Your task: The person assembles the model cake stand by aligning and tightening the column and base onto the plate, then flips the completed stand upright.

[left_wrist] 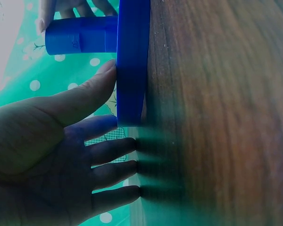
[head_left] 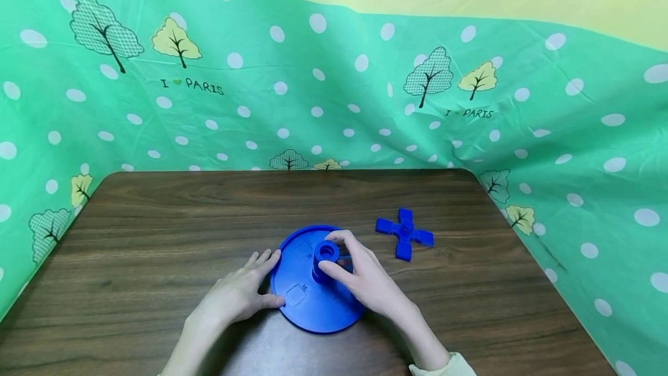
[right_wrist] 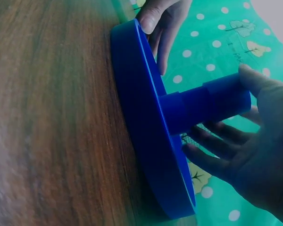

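A round blue disc (head_left: 320,318) with a raised rim lies flat on the table, square outlines marked on its top. From its middle rises a hollow blue post (head_left: 326,254), stepped partway up in the right wrist view. My right hand (head_left: 367,280) has thumb and index finger on opposite sides of the post's top end, pinching it; the other fingers curve behind. My left hand (head_left: 237,292) spreads at the disc's left edge, with thumb and index finger touching the rim. In the left wrist view, its other fingers (left_wrist: 113,174) are straight and reach down to the table.
A blue four-armed cross piece (head_left: 405,233) lies on the table to the right of the disc, beyond the right hand. The dark wooden table (head_left: 182,213) ends against a green dotted cloth (head_left: 313,86) that hangs behind it and along both sides.
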`<state>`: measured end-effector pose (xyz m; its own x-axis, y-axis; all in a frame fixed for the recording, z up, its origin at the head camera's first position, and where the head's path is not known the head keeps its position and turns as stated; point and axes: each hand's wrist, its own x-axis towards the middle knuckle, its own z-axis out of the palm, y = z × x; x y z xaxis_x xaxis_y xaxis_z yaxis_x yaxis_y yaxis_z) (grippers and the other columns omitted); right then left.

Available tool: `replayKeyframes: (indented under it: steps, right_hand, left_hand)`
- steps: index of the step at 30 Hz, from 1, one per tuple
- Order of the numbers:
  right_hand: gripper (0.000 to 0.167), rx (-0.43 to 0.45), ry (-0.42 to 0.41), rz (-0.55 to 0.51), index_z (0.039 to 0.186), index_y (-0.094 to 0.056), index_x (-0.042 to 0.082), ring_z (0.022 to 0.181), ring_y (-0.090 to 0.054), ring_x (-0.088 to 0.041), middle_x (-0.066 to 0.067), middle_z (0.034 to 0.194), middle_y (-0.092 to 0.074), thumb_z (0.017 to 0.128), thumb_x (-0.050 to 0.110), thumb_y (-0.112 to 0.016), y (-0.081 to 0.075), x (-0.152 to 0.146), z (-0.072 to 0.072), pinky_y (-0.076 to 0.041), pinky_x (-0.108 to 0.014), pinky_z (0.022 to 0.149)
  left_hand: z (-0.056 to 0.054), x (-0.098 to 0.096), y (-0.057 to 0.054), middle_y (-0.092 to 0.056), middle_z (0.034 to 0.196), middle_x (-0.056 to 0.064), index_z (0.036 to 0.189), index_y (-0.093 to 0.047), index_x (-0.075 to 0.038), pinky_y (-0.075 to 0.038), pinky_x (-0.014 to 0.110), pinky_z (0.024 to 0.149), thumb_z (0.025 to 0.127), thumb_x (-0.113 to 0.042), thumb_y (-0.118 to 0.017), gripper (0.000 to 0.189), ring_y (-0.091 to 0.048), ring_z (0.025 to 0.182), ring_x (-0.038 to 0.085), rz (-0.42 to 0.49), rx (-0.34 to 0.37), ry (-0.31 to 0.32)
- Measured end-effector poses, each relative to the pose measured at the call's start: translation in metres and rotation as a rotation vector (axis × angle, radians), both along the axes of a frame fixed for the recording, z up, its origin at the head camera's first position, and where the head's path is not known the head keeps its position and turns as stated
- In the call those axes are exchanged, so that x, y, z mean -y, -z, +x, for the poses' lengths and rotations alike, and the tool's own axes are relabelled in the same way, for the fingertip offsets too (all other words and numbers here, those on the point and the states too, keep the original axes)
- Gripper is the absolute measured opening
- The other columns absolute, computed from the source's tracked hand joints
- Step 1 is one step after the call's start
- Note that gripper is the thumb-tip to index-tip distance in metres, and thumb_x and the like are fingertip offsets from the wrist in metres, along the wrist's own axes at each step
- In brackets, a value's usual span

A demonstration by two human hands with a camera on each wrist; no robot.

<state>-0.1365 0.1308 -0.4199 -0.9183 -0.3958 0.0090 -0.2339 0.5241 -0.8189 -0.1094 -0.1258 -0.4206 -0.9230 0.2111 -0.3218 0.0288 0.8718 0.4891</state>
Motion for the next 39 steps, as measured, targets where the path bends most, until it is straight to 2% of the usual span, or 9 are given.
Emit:
replayKeyframes:
  steps: [4,8,16,27,39]
  right_hand:
    - [0.049,0.016,-0.044,0.013,0.148,-0.043,0.045,0.147,-0.049,-0.026,0.006,0.157,-0.049,0.103,0.048,-0.059,-0.0001,-0.0018,-0.0006,-0.046,-0.06,0.114]
    - [0.045,0.022,-0.099,-0.001,0.152,-0.043,0.04,0.153,-0.041,-0.024,0.008,0.161,-0.045,0.108,0.041,-0.051,-0.0004,-0.003,-0.002,-0.038,-0.061,0.12]
    - [0.045,-0.001,-0.052,0.004,0.145,-0.05,0.032,0.146,-0.049,-0.02,0.008,0.152,-0.054,0.104,0.047,-0.058,-0.002,-0.0024,-0.0004,-0.043,-0.058,0.117]
    - [0.046,-0.005,-0.052,0.008,0.145,-0.051,0.027,0.138,-0.058,-0.023,0.005,0.149,-0.057,0.103,0.046,-0.058,-0.0009,-0.003,-0.0019,-0.049,-0.057,0.111]
    - [0.049,-0.001,-0.043,0.015,0.148,-0.05,0.029,0.145,-0.052,-0.024,0.005,0.152,-0.055,0.103,0.048,-0.059,-0.0014,-0.0033,-0.0023,-0.046,-0.058,0.114]
  left_hand:
    - [-0.0001,0.0004,0.0001,-0.035,0.168,0.013,0.16,-0.038,-0.021,-0.03,0.08,0.111,0.084,-0.051,-0.08,0.093,-0.029,0.156,0.042,0.004,0.002,0.001]
    - [-0.0006,0.0008,0.0002,-0.035,0.168,0.013,0.16,-0.038,-0.02,-0.031,0.08,0.111,0.084,-0.051,-0.081,0.093,-0.029,0.156,0.042,0.005,-0.001,0.004]
    - [-0.0011,0.0,0.001,-0.035,0.168,0.012,0.16,-0.038,-0.021,-0.03,0.079,0.113,0.085,-0.05,-0.081,0.092,-0.028,0.157,0.041,0.002,0.006,-0.004]
    - [-0.0012,-0.0012,0.0013,-0.035,0.168,0.013,0.161,-0.038,-0.021,-0.03,0.082,0.11,0.085,-0.05,-0.08,0.092,-0.028,0.157,0.042,-0.007,0.01,-0.008]
    - [-0.0024,-0.0004,0.001,-0.032,0.169,0.012,0.162,-0.035,-0.023,-0.028,0.085,0.108,0.084,-0.052,-0.08,0.094,-0.028,0.156,0.043,-0.015,0.014,-0.007]
